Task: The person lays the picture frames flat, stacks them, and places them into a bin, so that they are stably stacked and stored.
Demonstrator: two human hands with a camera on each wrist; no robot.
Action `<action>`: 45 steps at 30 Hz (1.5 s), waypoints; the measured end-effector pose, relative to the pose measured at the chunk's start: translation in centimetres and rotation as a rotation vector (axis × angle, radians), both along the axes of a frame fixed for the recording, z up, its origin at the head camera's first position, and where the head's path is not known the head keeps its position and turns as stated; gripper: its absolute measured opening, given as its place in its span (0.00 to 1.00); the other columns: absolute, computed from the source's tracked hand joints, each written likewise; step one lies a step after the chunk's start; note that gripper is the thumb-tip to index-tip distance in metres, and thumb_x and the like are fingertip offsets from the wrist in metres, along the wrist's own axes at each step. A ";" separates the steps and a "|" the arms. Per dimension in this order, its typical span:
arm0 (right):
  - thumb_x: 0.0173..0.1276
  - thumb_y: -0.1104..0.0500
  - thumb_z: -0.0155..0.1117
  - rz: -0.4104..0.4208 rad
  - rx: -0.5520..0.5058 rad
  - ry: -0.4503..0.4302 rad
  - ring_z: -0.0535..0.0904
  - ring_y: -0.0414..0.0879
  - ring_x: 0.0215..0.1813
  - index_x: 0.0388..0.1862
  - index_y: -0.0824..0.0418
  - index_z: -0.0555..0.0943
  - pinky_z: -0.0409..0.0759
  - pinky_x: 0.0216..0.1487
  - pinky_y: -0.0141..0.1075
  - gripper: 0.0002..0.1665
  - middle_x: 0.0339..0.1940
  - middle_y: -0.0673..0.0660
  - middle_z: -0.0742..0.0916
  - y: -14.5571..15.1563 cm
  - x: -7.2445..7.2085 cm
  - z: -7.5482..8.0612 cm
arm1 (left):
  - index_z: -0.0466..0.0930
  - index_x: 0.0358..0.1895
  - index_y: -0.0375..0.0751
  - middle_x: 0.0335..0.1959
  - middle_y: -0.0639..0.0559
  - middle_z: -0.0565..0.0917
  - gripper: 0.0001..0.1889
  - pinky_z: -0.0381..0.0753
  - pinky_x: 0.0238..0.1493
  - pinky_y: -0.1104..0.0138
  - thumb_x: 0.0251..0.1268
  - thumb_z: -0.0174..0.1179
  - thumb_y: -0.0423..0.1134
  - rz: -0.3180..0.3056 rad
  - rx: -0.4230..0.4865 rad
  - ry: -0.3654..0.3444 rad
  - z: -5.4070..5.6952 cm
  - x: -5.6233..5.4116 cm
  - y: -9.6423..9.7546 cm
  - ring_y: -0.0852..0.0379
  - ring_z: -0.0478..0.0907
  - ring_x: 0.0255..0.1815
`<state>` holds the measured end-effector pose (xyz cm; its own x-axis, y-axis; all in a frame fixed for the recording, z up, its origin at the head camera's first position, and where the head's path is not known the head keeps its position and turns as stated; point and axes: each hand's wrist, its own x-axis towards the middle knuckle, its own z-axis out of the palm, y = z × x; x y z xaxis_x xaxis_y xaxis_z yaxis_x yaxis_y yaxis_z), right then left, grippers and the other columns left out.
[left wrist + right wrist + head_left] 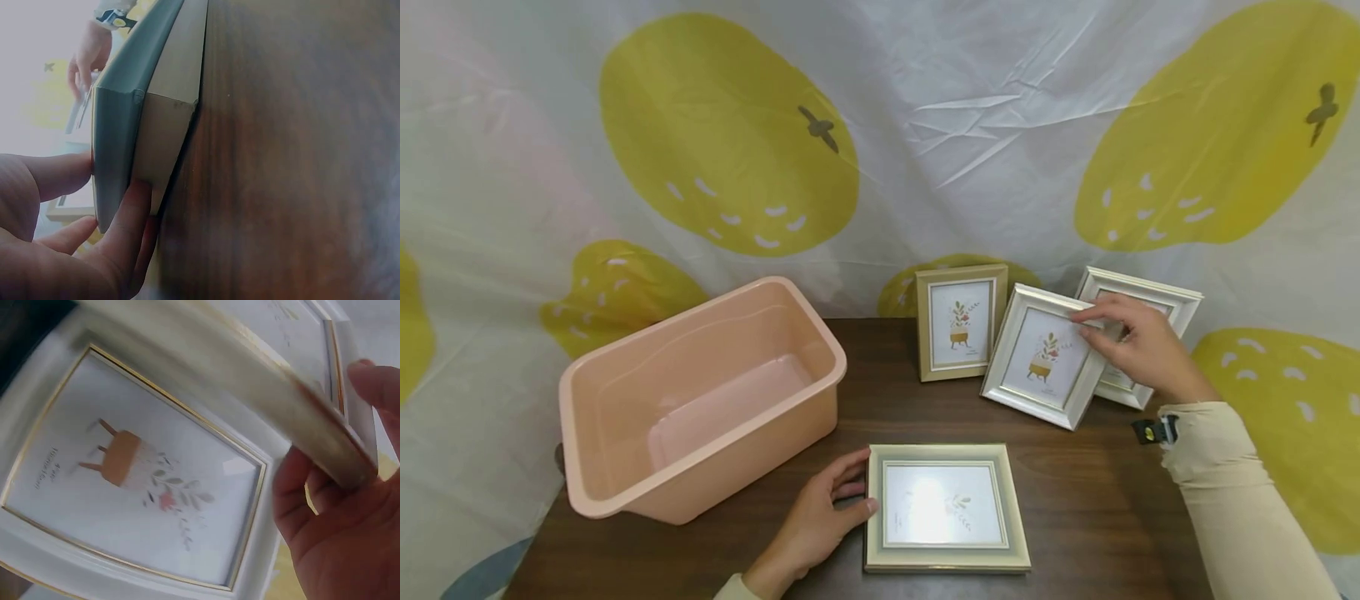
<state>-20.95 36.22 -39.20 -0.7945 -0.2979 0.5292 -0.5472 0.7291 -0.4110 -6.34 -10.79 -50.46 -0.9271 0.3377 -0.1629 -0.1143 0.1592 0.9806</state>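
Note:
With its thumb and fingers at the left edge, my left hand (820, 512) grips a cream picture frame (943, 508) lying face up on the table; glare hides part of its print. The left wrist view shows the frame's thick side (165, 106) between the digits. My right hand (1138, 346) pinches the upper right corner of a white picture frame (1045, 358) that tilts to the right. Behind it leans another white frame (1182, 304), partly covered by the hand and the front frame. In the right wrist view, the held frame's edge (281, 400) crosses before that rear frame.
A tan wooden picture frame (961, 325) stands at the back, just left of the held white one. On the left sits a pink plastic bin (760, 467) with nothing visible inside. A lemon-patterned curtain (962, 125) hangs behind the dark wooden table (1075, 517).

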 end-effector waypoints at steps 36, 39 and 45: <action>0.68 0.70 0.69 -0.068 -0.073 -0.129 0.78 0.30 0.37 0.56 0.51 0.91 0.71 0.40 0.18 0.22 0.47 0.56 0.92 -1.7 4.3 1.6 | 0.70 0.79 0.50 0.75 0.36 0.75 0.36 0.85 0.57 0.67 0.70 0.72 0.39 0.003 -0.020 0.009 -0.2 -0.1 -0.3 0.41 0.79 0.67; 0.69 0.69 0.70 -0.096 -0.124 -0.131 0.79 0.29 0.35 0.56 0.52 0.91 0.73 0.37 0.18 0.21 0.45 0.50 0.92 -1.7 4.7 1.4 | 0.70 0.79 0.50 0.75 0.36 0.75 0.36 0.85 0.57 0.67 0.70 0.72 0.40 -0.002 -0.022 0.009 -0.1 -0.1 -0.4 0.41 0.79 0.67; 0.69 0.70 0.70 -0.118 -0.226 -0.121 0.80 0.27 0.36 0.57 0.59 0.89 0.74 0.38 0.17 0.19 0.46 0.29 0.87 -1.8 5.3 1.0 | 0.70 0.79 0.50 0.75 0.36 0.75 0.35 0.85 0.57 0.67 0.70 0.72 0.39 -0.018 -0.020 0.008 -0.1 -0.2 -0.4 0.40 0.79 0.68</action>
<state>-15.64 34.46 -38.21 -0.8779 -0.0850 0.4712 -0.4014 0.6672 -0.6274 -6.55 -11.20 -50.54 -0.9221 0.3514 -0.1620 -0.1029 0.1810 0.9781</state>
